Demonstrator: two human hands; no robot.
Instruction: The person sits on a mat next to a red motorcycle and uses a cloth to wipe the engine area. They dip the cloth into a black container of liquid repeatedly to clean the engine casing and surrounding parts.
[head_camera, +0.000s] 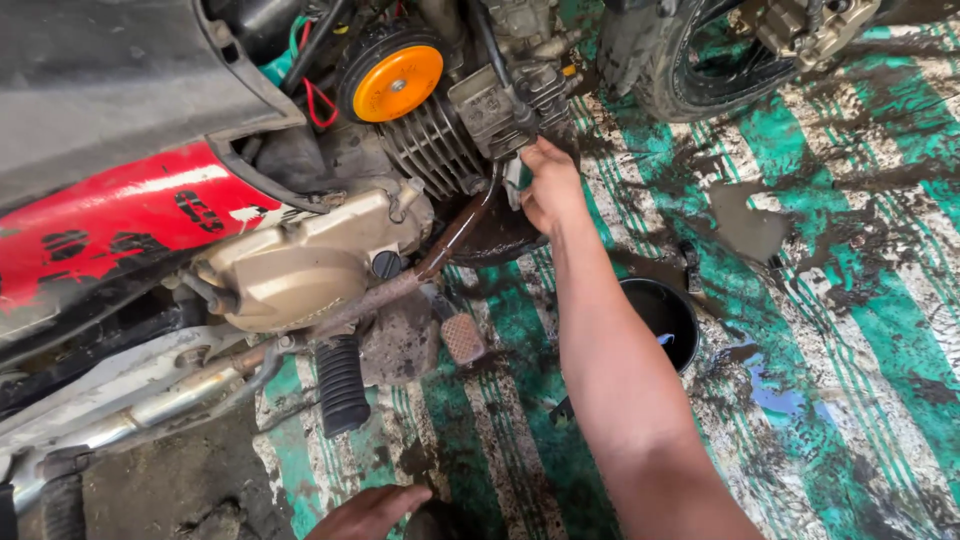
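A red and black motorcycle (120, 215) stands at the left, its finned engine cylinder (432, 145) and tan crankcase cover (300, 265) facing me. My right hand (548, 185) reaches forward and grips something small at the front of the cylinder head, where the rusty exhaust pipe (455, 235) meets it; what the fingers hold is hidden. My left hand (368, 512) rests low at the bottom edge on the floor mat, fingers loosely curled, holding nothing that I can see.
A round orange horn (397, 82) sits above the cylinder. The front wheel (700, 60) is at the top right. A black oil pan (662, 318) lies on the oily green and white striped mat (850, 330). A rubber footpeg (342, 385) and brake pedal (462, 338) stick out.
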